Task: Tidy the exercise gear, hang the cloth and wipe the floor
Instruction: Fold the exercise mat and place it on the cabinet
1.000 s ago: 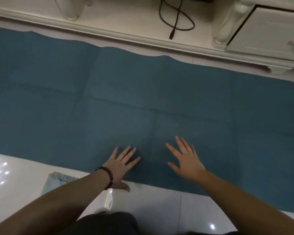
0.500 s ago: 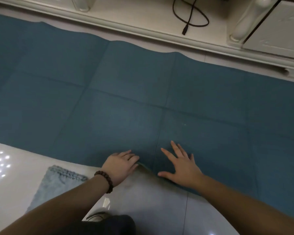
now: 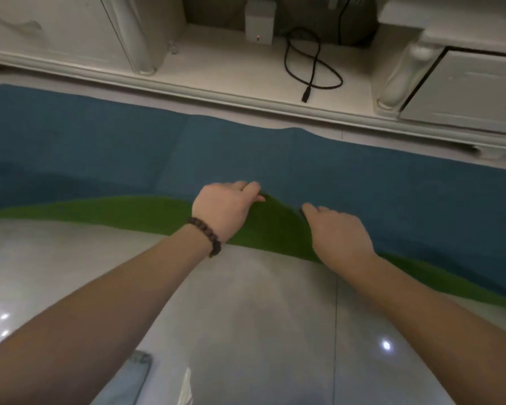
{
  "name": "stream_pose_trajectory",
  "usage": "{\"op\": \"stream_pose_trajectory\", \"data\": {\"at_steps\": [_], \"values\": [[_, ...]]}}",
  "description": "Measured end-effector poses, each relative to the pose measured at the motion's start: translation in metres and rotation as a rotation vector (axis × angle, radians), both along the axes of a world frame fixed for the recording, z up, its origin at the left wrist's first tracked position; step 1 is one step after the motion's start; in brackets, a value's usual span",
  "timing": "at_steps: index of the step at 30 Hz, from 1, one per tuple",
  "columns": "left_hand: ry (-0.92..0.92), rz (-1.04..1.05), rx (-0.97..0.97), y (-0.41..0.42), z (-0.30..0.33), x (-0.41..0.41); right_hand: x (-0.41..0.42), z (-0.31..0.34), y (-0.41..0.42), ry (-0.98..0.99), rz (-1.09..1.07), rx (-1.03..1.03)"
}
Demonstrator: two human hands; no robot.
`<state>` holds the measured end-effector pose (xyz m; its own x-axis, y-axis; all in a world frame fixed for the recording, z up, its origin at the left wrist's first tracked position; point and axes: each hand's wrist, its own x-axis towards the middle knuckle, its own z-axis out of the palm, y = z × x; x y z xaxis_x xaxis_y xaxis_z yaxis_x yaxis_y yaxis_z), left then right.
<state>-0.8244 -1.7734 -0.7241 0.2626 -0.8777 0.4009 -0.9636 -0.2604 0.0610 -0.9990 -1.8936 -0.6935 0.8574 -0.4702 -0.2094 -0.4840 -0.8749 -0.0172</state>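
Observation:
A blue exercise mat (image 3: pixel 246 153) lies across the glossy tiled floor (image 3: pixel 246 317). Its near long edge is folded away from me, showing a green underside (image 3: pixel 114 210). My left hand (image 3: pixel 225 211), with a bead bracelet on the wrist, pinches the lifted edge near the middle. My right hand (image 3: pixel 339 235) grips the same edge just to the right. A pale blue cloth (image 3: pixel 123 381) lies on the floor at the bottom left, partly under my left forearm.
A white cabinet unit (image 3: pixel 70 33) runs along the far side of the mat, with a low ledge (image 3: pixel 216 92). A black cable (image 3: pixel 313 68) and a small white box (image 3: pixel 259 20) sit in its open bay. A white drawer front (image 3: pixel 465 89) is at right.
Both hands went from flat on the mat to gripping its near edge. They have carried that edge up and away from me, exposing the green underside and bare floor.

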Motion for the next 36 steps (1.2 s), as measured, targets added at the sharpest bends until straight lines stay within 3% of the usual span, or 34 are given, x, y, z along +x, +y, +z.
{"op": "stream_pose_trajectory", "data": {"at_steps": [5, 9, 11, 16, 18, 21, 25, 29, 36], "values": [[-0.182, 0.014, -0.14, -0.056, 0.034, 0.035, 0.037, 0.016, -0.05, -0.101, 0.006, -0.203], [-0.105, 0.118, -0.351, -0.07, 0.036, 0.022, 0.066, 0.018, -0.088, -0.167, -0.013, -0.316], [-0.09, 0.062, -0.256, -0.062, 0.007, 0.014, 0.079, 0.015, -0.107, -0.225, -0.036, -0.36], [0.103, 0.144, 0.467, -0.04, -0.071, 0.016, 0.096, -0.005, -0.139, -0.335, -0.058, -0.416], [0.171, 0.187, 0.601, -0.043, -0.09, 0.02, 0.093, -0.014, -0.143, -0.38, -0.105, -0.376], [0.239, 0.185, 0.658, -0.055, -0.107, 0.026, 0.076, -0.037, -0.139, -0.304, -0.103, -0.279], [0.245, 0.138, 0.819, -0.064, -0.125, 0.042, 0.04, -0.096, -0.128, 0.039, -0.06, -0.069], [0.31, 0.135, 0.931, -0.069, -0.136, 0.054, 0.013, -0.153, -0.121, 0.309, -0.201, 0.154], [0.316, 0.155, 0.862, -0.076, -0.138, 0.057, 0.014, -0.169, -0.122, 0.35, -0.187, 0.09]]}}
